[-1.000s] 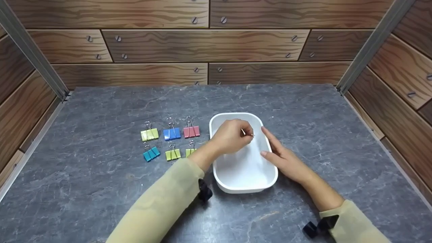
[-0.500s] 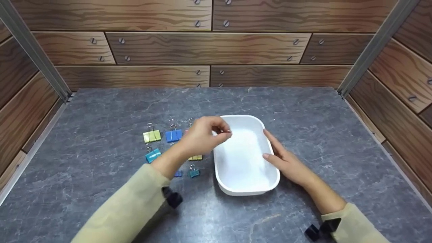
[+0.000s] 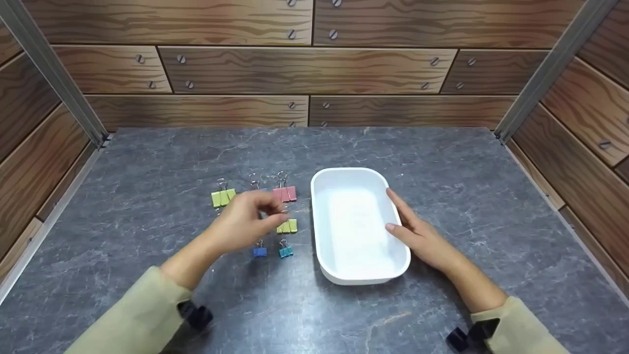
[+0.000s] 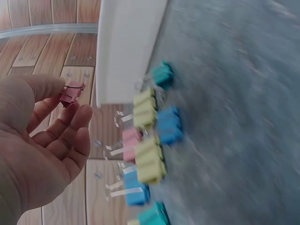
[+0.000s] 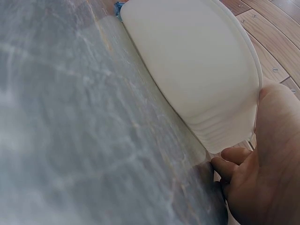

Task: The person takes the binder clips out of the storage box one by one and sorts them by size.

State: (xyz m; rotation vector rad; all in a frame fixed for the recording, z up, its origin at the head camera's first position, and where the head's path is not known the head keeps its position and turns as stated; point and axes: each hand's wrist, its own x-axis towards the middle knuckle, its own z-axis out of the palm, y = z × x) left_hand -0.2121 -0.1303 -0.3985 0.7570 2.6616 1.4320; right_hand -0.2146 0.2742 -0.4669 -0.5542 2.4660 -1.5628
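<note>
Two hands work at a grey table (image 3: 442, 162): the left hand (image 3: 243, 221), fingers loosely curled and holding nothing, hovers over the clips (image 3: 285, 226); the right hand (image 3: 417, 233) lies open-fingered against the white tray (image 3: 361, 273) beside them.

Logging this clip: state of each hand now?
Left hand: open, holds nothing, near the clips.
Right hand: open, fingers resting on the tray.
</note>
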